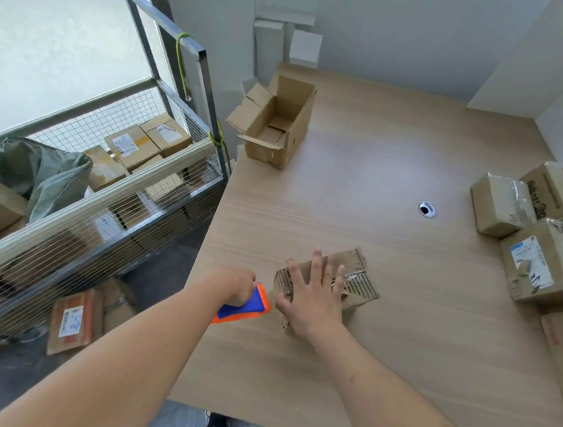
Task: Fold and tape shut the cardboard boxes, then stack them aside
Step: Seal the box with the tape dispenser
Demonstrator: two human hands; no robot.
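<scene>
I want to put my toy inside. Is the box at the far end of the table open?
Open. The far box has its top flaps spread outward, so you can see down inside it.

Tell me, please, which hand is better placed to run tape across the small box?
Left, probably: the left hand already grips the tape dispenser beside the small box, while the right hand lies flat on top, steadying it.

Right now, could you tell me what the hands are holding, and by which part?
The left hand grips the orange-and-blue tape dispenser at its upper end. The right hand holds nothing; it presses flat on the small cardboard box.
</scene>
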